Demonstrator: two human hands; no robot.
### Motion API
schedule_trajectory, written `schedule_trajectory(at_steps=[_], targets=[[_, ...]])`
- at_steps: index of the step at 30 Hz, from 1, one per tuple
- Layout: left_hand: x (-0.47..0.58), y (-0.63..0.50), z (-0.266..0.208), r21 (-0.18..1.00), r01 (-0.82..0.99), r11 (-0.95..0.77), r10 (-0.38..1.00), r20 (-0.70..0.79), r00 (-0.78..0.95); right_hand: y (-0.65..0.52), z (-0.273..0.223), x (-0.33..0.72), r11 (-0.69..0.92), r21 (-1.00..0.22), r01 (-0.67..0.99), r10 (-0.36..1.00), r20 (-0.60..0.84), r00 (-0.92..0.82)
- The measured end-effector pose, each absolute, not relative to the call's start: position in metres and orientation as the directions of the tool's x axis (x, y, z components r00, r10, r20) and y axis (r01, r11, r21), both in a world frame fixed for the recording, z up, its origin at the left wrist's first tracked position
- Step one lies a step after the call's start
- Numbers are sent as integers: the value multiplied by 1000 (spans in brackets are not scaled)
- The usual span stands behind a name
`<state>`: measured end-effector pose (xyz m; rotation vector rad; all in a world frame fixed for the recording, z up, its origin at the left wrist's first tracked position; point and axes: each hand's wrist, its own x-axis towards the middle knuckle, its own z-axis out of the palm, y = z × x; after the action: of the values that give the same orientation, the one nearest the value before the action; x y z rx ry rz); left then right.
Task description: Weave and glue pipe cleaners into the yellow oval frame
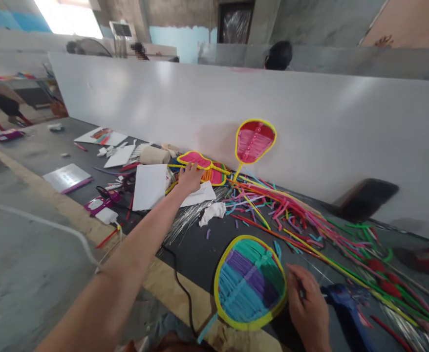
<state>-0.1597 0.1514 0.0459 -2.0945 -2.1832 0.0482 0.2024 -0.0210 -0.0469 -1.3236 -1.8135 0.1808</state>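
My left hand (190, 179) reaches across the table onto a pile of yellow-rimmed fans (194, 158) with pink and orange fill. Its fingers are stretched out over them, and no grip shows. Close to me lies a fan (251, 281) of blue, purple and green pipe cleaners, yellow-edged, with a light blue handle. My right hand (306, 303) is at that fan's right edge, fingers curled round something dark and small that I cannot make out. A pink and red fan (256, 142) stands upright against the white partition, its yellow handle down among loose pipe cleaners (284, 203).
A blue glue gun (346, 313) lies right of my right hand. A phone (368, 198) leans on the partition (310, 107). White paper (150, 186), silver wires (188, 217), crumpled tissue (213, 213) and a black cable (180, 278) surround my left arm. People sit beyond the partition.
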Motion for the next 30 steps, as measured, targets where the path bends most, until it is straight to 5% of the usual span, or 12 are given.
schedule_trajectory(at_steps=[11, 30], targets=[[-173, 177, 16, -144, 986, -79, 990, 106, 95, -16, -53, 203, 391, -673, 628, 875, 484, -27], [-220, 209, 77, -114, 993, 39, 995, 90, -29, -16, -52, 210, 360, -715, 600, 895, 445, -7]])
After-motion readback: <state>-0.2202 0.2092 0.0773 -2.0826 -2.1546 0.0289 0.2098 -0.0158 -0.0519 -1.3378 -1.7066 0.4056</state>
